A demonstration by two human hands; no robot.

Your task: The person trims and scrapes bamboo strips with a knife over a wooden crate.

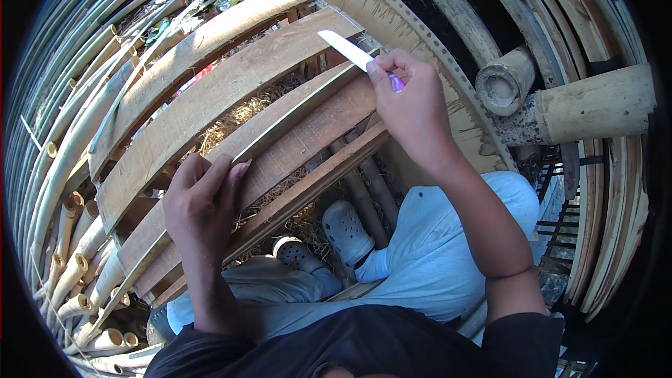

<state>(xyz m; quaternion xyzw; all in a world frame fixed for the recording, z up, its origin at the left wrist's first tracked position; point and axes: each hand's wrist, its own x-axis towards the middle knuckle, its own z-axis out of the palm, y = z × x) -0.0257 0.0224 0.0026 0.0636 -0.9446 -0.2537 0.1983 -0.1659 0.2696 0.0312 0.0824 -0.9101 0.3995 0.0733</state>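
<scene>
With the right grip (413, 101) wrapped around a knife (348, 50), pointing it toward upper left near top centre, across the upper stretch of a thin strip (297, 113); with the left grip (199, 199), pinching the strip left of centre, slanting it lower left to upper right.

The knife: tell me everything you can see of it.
The knife has a smooth, whitish blade, bright in the light, narrowing to a rounded tip; its material is unclear. Only a bit of the handle shows, pink-purple and glossy, perhaps plastic. The right hand grips it, hiding the rest. The blade slants toward the upper left, over the wooden slats and by the far end of a thin strip; whether it touches either, I cannot tell.
</scene>
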